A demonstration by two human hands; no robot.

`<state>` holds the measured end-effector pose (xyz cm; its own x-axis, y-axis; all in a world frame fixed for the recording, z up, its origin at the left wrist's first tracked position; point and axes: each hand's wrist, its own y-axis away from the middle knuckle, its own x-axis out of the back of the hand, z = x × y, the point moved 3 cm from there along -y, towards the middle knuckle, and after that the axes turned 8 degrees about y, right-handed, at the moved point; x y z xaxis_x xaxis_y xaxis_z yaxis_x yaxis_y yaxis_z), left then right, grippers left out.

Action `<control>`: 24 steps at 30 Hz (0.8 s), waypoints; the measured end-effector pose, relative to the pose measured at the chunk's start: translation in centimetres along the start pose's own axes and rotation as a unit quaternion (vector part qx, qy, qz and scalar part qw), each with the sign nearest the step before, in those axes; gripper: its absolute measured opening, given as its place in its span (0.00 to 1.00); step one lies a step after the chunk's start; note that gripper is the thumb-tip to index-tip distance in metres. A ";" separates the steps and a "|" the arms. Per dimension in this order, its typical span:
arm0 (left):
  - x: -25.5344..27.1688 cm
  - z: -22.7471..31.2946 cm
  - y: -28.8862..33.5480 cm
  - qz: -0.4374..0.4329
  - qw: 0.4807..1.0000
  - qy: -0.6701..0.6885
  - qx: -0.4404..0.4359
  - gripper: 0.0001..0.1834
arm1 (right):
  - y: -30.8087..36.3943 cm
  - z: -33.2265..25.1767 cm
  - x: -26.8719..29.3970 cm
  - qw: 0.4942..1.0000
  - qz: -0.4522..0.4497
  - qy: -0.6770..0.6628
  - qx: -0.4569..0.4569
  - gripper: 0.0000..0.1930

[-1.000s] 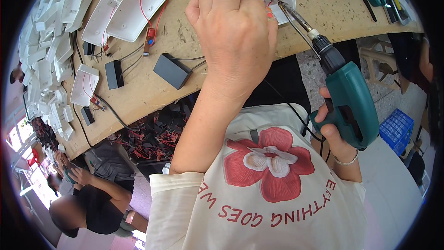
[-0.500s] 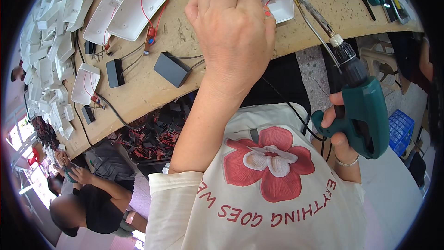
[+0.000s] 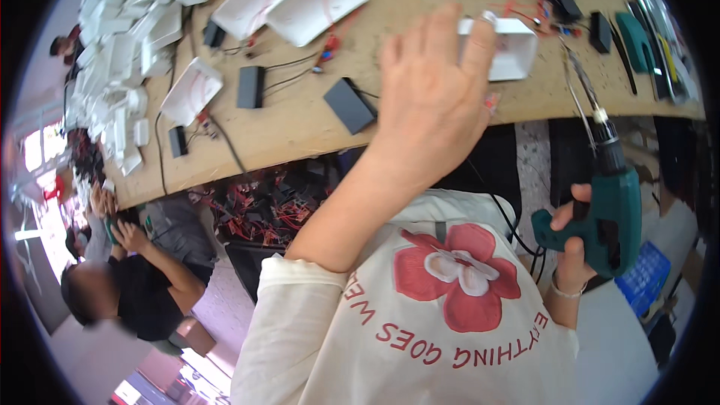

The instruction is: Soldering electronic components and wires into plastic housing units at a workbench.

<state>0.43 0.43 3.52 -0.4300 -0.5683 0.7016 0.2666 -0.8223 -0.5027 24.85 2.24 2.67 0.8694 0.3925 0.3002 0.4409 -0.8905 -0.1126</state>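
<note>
Head view: our right hand (image 3: pixel 573 256) holds a soldering gun (image 3: pixel 619 214) clear of the white box (image 3: pixel 516 56); whether our left hand (image 3: pixel 435 97) grips it, we can't tell. Seemingly between solderings, we next need steady aim.

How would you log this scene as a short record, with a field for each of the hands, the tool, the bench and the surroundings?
Left hand: over the left side of a white box; grip unclear
Right hand: holding a green pistol-shaped tool
Tool's metal tip: right of that box, apart from it
Bench: white trays with red wires, black blocks
Far left: heap of white casings
Background: person in black
</note>
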 end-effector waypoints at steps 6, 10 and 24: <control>0.3 -1.2 1.2 -0.004 0.994 0.105 -0.004 0.26 | 0.2 -0.3 -0.7 0.999 0.004 -0.022 0.049 0.34; 4.4 -3.9 1.1 0.082 0.989 0.125 0.021 0.31 | 0.3 -0.7 -0.7 0.998 -0.005 -0.030 0.059 0.33; 23.3 -14.4 7.7 0.234 0.875 0.372 0.201 0.32 | -0.1 -0.6 -0.7 0.996 -0.006 -0.058 0.062 0.32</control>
<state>-19.99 -18.76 8.73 -0.5955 -0.7924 -0.1318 0.7815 -0.5335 -0.3235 24.03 1.89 3.04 0.8808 0.4327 0.1921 0.4690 -0.8532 -0.2284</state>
